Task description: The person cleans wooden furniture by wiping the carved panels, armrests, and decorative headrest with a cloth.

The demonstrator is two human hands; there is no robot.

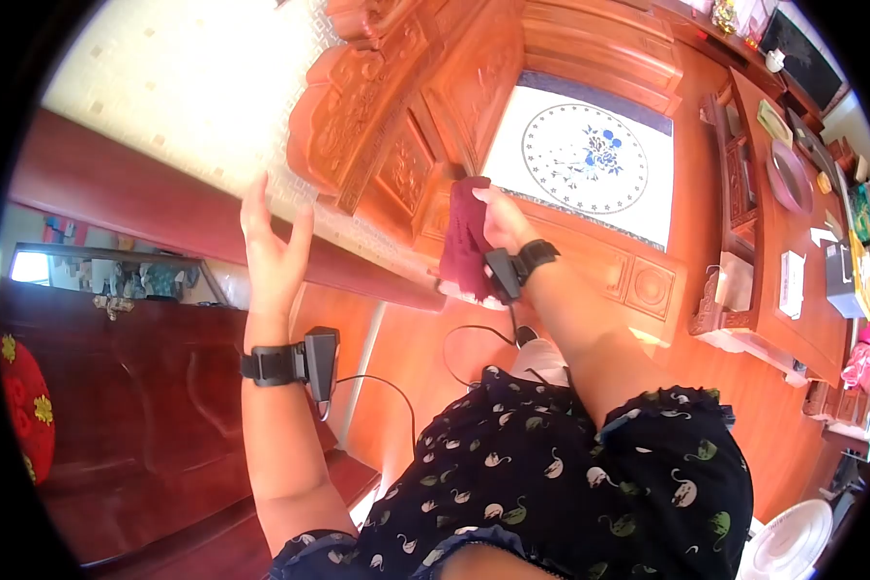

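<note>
My right hand (pixel 505 220) is closed on a maroon cloth (pixel 465 237), with its thumb along the cloth's edge. The cloth hangs down beside the front of a carved wooden seat (pixel 406 164), and part of it lies behind my hand. My left hand (pixel 276 246) is raised with fingers apart and nothing in it. It is nearest to the dark red wooden door frame (pixel 155 198) and the pale patterned wall (pixel 184 87); whether it touches either I cannot tell. A black strapped device sits on each wrist.
A white cushion (pixel 512 155) with a blue flower print lies on the seat. To the right, a wooden table (pixel 802 319) carries a pink basin (pixel 791 179), a white box (pixel 792 283) and other goods. A dark red door (pixel 126 416) is at lower left, a white round object (pixel 793 541) at lower right.
</note>
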